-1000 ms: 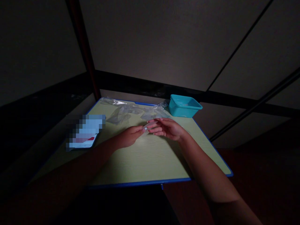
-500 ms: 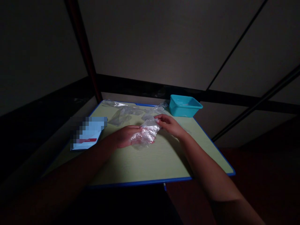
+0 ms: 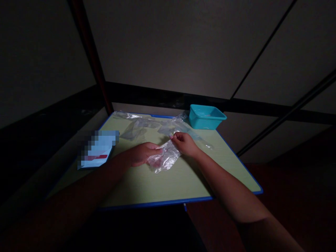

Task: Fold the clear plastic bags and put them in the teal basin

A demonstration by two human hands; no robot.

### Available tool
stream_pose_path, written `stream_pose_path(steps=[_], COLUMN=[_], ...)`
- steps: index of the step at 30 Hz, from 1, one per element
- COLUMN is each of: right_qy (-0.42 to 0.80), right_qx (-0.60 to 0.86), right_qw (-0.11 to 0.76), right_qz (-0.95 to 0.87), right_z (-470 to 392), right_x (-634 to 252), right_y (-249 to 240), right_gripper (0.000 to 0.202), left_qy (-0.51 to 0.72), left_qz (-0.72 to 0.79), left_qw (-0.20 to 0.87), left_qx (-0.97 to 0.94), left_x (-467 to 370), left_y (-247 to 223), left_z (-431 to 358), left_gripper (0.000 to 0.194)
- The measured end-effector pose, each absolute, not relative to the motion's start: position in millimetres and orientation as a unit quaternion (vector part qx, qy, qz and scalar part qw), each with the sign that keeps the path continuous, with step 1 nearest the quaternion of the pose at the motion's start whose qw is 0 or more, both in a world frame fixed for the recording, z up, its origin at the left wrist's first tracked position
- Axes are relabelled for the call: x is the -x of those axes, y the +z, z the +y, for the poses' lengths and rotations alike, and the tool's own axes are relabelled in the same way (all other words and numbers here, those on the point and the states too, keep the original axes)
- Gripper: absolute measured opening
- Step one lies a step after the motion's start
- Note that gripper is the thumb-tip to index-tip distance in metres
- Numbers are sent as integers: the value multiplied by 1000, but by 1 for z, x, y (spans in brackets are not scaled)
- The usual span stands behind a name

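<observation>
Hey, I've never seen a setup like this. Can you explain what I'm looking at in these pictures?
Of course. There's no machine here: these are a person's bare left hand and right hand. Every picture comes from one camera worn on that person's head, looking forward and down, so the arms reach in from the bottom. Both hands hold a piece of crumpled plastic above a pale, blue-edged table. Other plastic lies toward the far side. A lit screen, partly pixelated, is on the left, and a turquoise tub stands at the far right. The room is quite dark.
</observation>
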State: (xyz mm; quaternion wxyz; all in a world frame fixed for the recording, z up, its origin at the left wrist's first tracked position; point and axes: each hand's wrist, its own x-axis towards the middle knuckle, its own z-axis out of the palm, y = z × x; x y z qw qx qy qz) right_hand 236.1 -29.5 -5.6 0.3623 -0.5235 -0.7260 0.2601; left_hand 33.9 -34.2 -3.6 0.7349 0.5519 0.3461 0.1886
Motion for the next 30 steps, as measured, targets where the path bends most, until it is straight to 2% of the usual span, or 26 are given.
stream_pose_path(steps=[3,6,9,11,14,19,26,30], right_qy=[214,154,104,89,73,57,74,100], right_qx=[562,600,627,639,656,658,664,609], right_qw=[311,259,202,163,119,75,113,167], right_qz=[-736,-741,-746,-747,-742,-747,-736,-769], right_z=[-26,-25,-25,-27,-28,-27,-28,-27], right_x=[-240,-242,-240,-239,-238,-241,-245,-255], right_y=[-5,-3,-1,-1,-1,-3,-3,6], right_gripper=[35,34,35,36,37,39,39,36], left_qy=[216,232,265,278,266,223,269,268], left_qz=[393,425,412,385,326,274,274,279], left_qw=[607,432,254,185,169,185,213,220], left_qx=[-656,-761,-834,-860,-891,-917,-898,-896], left_x=[-32,-30,-28,-29,-32,-34,-36,-37], left_y=[-3,-6,-8,-10,-12,-18,-15,-16], left_z=[-30,-24,-21,-21,-22,-21,-28,-28], left_gripper=[33,34,26,18,11,12,9,9])
